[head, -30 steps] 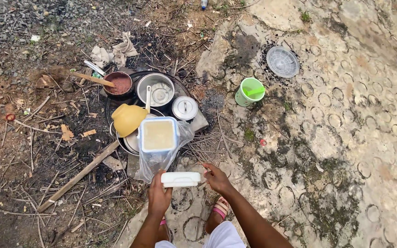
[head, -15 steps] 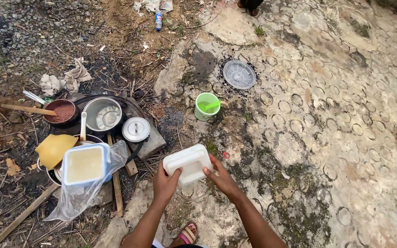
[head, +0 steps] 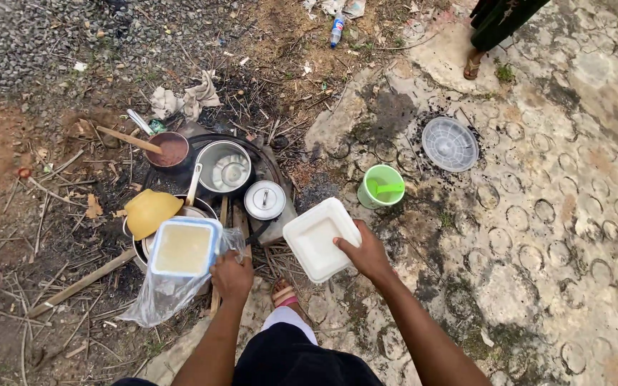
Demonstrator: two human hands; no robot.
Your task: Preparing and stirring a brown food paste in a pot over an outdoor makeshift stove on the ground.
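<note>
Right hand (head: 368,255): grip closed on the near right edge of the white square lid (head: 321,238), thumb on top, fingers underneath. Lid held tilted, inner face up, above the patterned concrete ground (head: 538,236), just right of the cookware cluster.

Left hand (head: 231,276): grip curled at the near right corner of the blue-rimmed tub (head: 183,248), touching the rim and the clear plastic bag (head: 159,300) beneath it; not visible whether the fingers pinch the bag or the rim. Tub open, filled with a pale cream-coloured content, seated on top of a metal pot.

Around the tub: yellow bowl (head: 149,210) tipped on its side just left; small steel lid (head: 265,200) just right; steel pot (head: 224,167) behind, holding a smaller lid; dark pot (head: 170,150) with brown content and a wooden stick (head: 129,139) at the rear left.

Further right on the concrete: green cup (head: 380,186), then a round clear plastic cover (head: 450,144). Another person's sandalled foot (head: 473,66) at the top edge.
</note>
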